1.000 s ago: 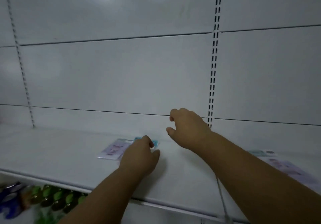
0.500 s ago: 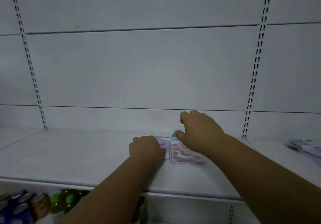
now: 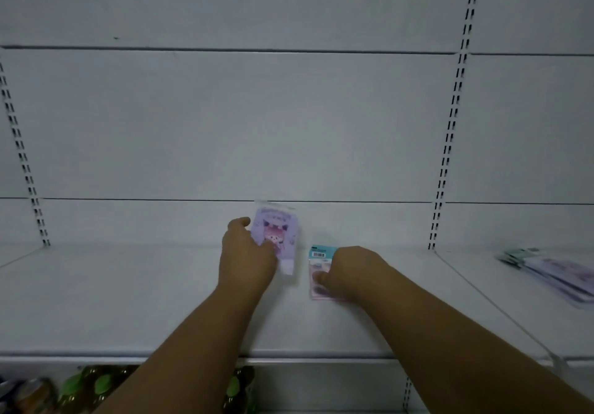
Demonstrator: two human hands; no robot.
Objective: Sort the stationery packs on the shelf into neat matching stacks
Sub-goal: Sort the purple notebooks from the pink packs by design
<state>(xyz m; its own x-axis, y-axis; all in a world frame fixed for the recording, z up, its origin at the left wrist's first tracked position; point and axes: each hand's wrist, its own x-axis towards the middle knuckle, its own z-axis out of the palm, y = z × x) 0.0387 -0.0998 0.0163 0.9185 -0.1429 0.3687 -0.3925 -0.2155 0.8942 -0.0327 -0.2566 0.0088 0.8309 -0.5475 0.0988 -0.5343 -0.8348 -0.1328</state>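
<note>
Your left hand [image 3: 246, 254] gripped the purple pack [image 3: 277, 235], thumb across its lower front, and held it raised off the shelf [image 3: 135, 294] and near upright, its printed face toward you. Your right hand [image 3: 348, 273] lay on the pink pack [image 3: 318, 273], which sat flat on the shelf just right of the raised one, thumb pressed on its face; whether the fingers curled round its far edge could not be told, since the back of the hand hid them.

The relation that mattered: the pink pack's long axis ran front to back, header card toward the back panel, and the purple pack stood with its long axis up and down, so the two were close but apart and not aligned. A spread pile of similar purplish packs [image 3: 553, 272] lay well off to your right, on the next shelf bay, nearer your right hand than your left. By my judgement, any matching move for the purple pack would have had to cross over the pink one.

As for writing, the pink pack's teal header showed a white barcode label, digits too small to read. The purple pack bore a cartoon figure and a line of lettering above it, blurred beyond reading. No brand could be made out.
</note>
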